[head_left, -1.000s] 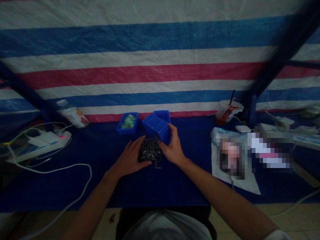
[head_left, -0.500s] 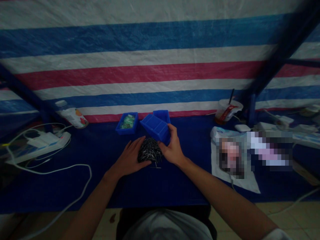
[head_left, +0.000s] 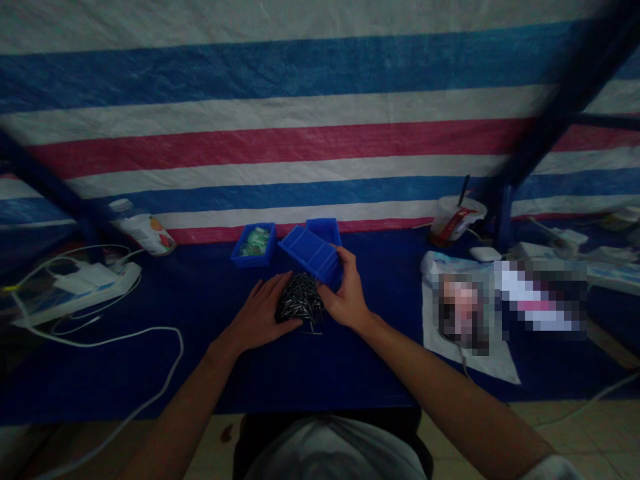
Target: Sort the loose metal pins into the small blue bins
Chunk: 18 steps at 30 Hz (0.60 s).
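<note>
Together, the left hand [head_left: 263, 313] and right hand [head_left: 347, 293] flank a heap of metal pins [head_left: 300, 301] on the counter [head_left: 320, 373].
Left hand lies spread against the heap; right hand grips the corner of a tilted blue bin [head_left: 311, 254] just above it.

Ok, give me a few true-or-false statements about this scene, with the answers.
The right hand holds a tilted blue bin. True.

The left hand holds scissors. False: it lies open against a pile of metal pins.

The far left blue bin holds green packets. True.

The white power strip sits to the right of the hands. False: it sits to their left.
</note>
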Motion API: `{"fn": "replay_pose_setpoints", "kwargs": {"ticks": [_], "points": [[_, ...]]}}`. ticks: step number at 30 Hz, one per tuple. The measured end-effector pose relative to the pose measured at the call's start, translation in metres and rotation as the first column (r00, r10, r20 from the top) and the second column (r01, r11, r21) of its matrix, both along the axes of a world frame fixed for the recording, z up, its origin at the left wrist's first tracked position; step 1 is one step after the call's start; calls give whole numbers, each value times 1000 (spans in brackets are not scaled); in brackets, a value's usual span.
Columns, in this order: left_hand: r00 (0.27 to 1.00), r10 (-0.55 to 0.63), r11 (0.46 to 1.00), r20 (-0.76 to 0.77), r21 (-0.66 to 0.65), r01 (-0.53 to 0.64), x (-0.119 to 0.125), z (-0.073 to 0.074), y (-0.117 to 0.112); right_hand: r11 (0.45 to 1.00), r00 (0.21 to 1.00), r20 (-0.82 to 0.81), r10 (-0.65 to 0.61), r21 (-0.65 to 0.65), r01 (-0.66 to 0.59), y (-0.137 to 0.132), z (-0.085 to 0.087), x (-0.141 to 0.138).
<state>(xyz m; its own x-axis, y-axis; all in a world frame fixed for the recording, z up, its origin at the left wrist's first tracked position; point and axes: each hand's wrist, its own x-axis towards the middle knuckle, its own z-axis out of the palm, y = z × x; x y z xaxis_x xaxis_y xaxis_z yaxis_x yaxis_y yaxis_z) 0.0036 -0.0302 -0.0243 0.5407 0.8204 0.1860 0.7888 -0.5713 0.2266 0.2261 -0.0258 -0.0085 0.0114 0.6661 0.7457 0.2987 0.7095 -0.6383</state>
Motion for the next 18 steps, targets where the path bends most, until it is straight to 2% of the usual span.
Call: {"fn": "replay_pose_setpoints", "kwargs": {"ticks": [18], "points": [[1000,-6,1000,-6,8,6,-1,-1,1,995,992,125,-11,97,-1,-1,5,3]]}}
